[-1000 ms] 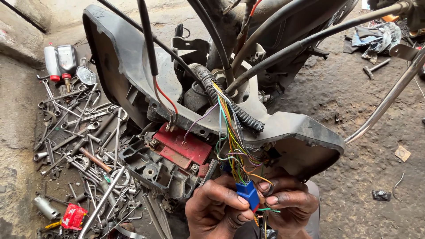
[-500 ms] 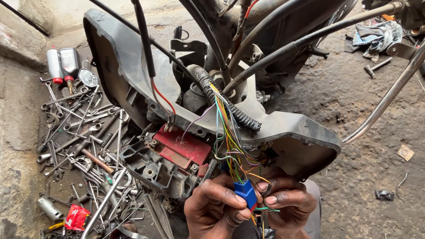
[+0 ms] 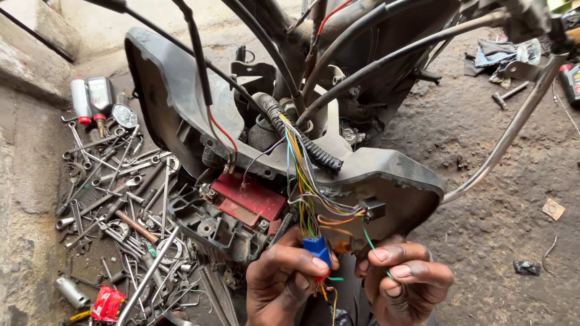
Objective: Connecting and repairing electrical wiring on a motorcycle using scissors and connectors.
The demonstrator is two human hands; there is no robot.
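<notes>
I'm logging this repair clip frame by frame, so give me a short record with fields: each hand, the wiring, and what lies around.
left hand: left hand pinches a blue connector between thumb and fingers
right hand: right hand holds a thin green wire beside the connector
wiring: multicoloured wire bundle runs from a ribbed black sleeve down to the connector
nearby part: red battery under the grey plastic panel
ground, left side: pile of wrenches, two red-capped bottles

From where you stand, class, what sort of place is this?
Probably a rough motorbike repair shop: a heap of spanners lies on the dirt floor, and two hands work a blue plug on loose coloured wires.
</notes>
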